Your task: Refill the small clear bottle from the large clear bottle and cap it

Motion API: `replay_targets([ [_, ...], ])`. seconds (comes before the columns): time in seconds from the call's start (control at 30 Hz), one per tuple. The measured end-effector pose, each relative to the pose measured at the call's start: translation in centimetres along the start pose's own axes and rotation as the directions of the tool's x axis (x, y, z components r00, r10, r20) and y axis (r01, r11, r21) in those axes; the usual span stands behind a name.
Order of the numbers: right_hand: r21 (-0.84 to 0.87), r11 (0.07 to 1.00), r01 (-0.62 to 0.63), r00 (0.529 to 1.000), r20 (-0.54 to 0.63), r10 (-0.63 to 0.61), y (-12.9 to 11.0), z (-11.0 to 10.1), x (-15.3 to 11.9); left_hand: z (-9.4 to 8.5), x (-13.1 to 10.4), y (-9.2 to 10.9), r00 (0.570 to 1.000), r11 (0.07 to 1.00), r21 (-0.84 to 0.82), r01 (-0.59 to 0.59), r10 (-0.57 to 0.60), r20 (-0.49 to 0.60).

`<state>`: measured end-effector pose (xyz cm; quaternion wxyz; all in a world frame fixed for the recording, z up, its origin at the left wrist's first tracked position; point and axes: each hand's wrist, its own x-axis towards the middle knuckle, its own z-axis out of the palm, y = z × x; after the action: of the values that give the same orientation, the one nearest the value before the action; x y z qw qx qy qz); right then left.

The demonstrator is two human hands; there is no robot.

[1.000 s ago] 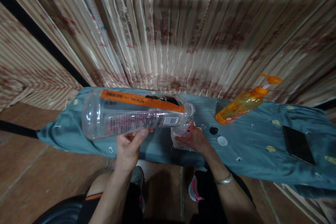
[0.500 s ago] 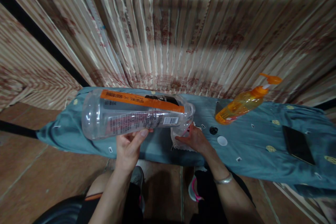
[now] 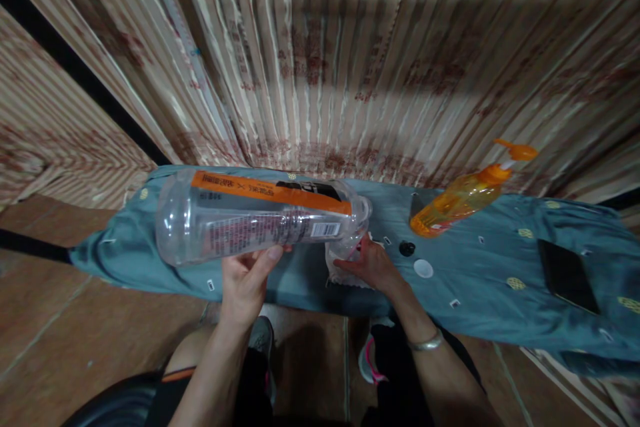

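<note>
A large clear plastic bottle with an orange and black label lies almost level across the view, its neck to the right. My left hand grips it from below, thumb on the near side. By the bottle's mouth, my right hand closes its fingers around a small see-through container that stands or rests on a whitish, wavy-edged piece. The bottle's neck partly covers this container, so its exact kind is unclear. Just right of my right hand lie a small black cap and a white disc.
An orange pump bottle appears tilted on the teal cloth to the right. Farther right lies a black phone. Behind the table hangs a striped curtain. A black pole slants at the left.
</note>
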<state>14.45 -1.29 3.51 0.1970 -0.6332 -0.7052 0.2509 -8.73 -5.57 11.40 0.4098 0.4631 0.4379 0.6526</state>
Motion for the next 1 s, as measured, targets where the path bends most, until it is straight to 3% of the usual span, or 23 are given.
replay_targets([
  [1.0, 0.015, 1.000, 0.003, 1.000, 0.000, -0.003, 0.07, -0.02, -0.01, -0.27, 0.03, -0.41, 1.000, 1.000, 0.021, -0.003, 0.003, 0.007],
])
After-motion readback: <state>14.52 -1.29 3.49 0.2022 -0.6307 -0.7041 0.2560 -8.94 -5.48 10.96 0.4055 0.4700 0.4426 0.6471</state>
